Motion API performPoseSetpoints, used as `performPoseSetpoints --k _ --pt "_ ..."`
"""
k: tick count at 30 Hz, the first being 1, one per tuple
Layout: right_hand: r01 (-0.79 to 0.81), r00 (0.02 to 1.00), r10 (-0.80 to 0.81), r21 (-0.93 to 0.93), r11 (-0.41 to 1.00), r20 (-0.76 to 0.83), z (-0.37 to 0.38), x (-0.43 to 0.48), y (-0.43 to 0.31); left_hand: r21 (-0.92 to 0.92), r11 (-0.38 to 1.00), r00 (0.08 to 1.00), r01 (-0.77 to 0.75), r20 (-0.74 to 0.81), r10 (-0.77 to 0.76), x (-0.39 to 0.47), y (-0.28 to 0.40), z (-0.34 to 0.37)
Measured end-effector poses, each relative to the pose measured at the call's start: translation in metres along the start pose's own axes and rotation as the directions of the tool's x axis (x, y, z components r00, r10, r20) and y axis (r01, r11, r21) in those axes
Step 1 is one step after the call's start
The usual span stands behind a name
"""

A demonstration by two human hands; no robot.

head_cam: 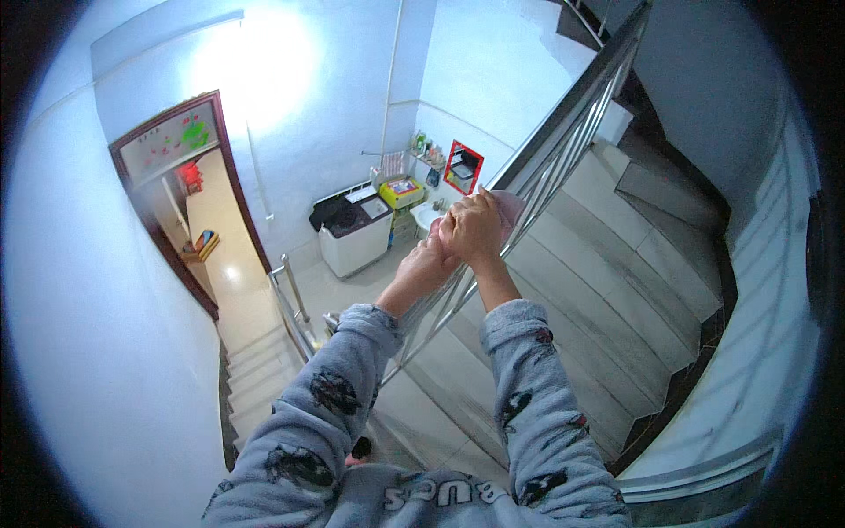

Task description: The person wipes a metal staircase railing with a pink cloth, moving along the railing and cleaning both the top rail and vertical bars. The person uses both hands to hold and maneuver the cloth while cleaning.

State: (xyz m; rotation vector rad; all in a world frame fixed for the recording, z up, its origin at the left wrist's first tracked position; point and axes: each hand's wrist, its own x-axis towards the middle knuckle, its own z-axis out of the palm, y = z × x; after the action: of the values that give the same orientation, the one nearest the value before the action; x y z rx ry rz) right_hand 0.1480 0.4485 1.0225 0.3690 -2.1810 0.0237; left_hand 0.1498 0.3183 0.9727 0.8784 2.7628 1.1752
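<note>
My two hands are together in front of me, at the stair railing (pixel 554 142). My right hand (pixel 474 226) is curled around a pink cloth (pixel 509 206), part of which shows beyond its knuckles. Just below and to the left, my left hand (pixel 429 263) touches it, fingers bent; a little pink also shows between the hands. The palms and the rest of the cloth are hidden, as is any contact with the handrail.
Tiled stairs (pixel 581 264) climb on the right; more steps (pixel 261 376) lie at lower left near a metal post (pixel 295 287). Below stand a twin-tub washing machine (pixel 356 241), a yellow box (pixel 403 191), a washbasin (pixel 426 214) and a red-framed mirror (pixel 464 167). A doorway (pixel 231 231) is at left.
</note>
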Motion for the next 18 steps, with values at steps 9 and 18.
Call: performPoseSetpoints --k 9,18 --pt "0.065 0.996 -0.076 0.190 0.980 0.047 0.023 -0.068 -0.106 -0.044 0.999 0.999 -0.008 -0.049 0.006 -0.122 -0.081 0.005" --pt "0.127 0.981 -0.168 0.335 0.934 0.097 0.027 -0.140 -0.177 0.287 0.953 0.969 0.100 -0.244 -0.028 -0.210 -0.121 0.042"
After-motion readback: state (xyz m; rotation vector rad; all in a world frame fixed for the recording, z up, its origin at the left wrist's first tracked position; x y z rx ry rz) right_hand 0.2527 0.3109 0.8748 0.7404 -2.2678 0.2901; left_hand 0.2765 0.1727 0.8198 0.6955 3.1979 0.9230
